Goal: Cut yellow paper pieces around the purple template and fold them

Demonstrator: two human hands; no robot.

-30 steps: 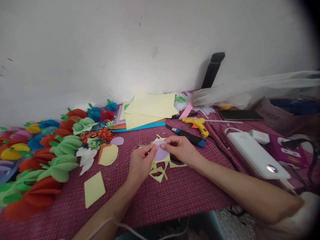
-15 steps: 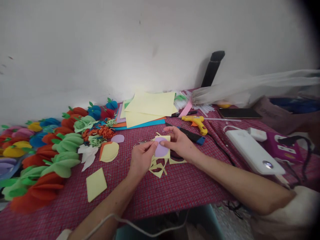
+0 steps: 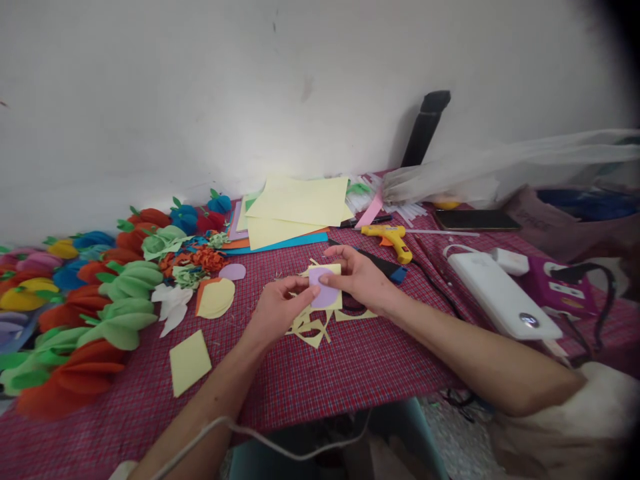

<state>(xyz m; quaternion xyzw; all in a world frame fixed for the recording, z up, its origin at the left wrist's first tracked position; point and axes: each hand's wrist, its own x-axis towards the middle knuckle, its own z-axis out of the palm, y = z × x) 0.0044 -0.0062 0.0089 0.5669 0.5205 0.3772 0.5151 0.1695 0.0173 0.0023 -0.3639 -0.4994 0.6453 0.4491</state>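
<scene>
A round purple cutout with one flat side (image 3: 324, 295) lies against a yellow square piece (image 3: 336, 305), held up between my hands. My left hand (image 3: 283, 308) pinches their left edge, thumb over the purple face. From the right, my right hand (image 3: 359, 279) grips the same pieces with its thumb across the purple one. Beneath them, thin yellow offcuts (image 3: 313, 331) lie on the checked cloth. To the left are a stack of round yellow cutouts (image 3: 219, 298), another purple cutout (image 3: 233, 271) and a yellow square stack (image 3: 190, 362).
Colourful pumpkin-like crafts (image 3: 120, 307) crowd the left side. Yellow sheets (image 3: 297, 210) lie at the back. On the right are a yellow glue gun (image 3: 390, 238) with its cord, a white power bank (image 3: 503, 293), a phone (image 3: 477, 219) and a purple power strip (image 3: 565, 287).
My left thumb has shifted lower on the purple cutout, and its left edge now shows more. The right hand keeps its hold. The whole view has shifted slightly.
</scene>
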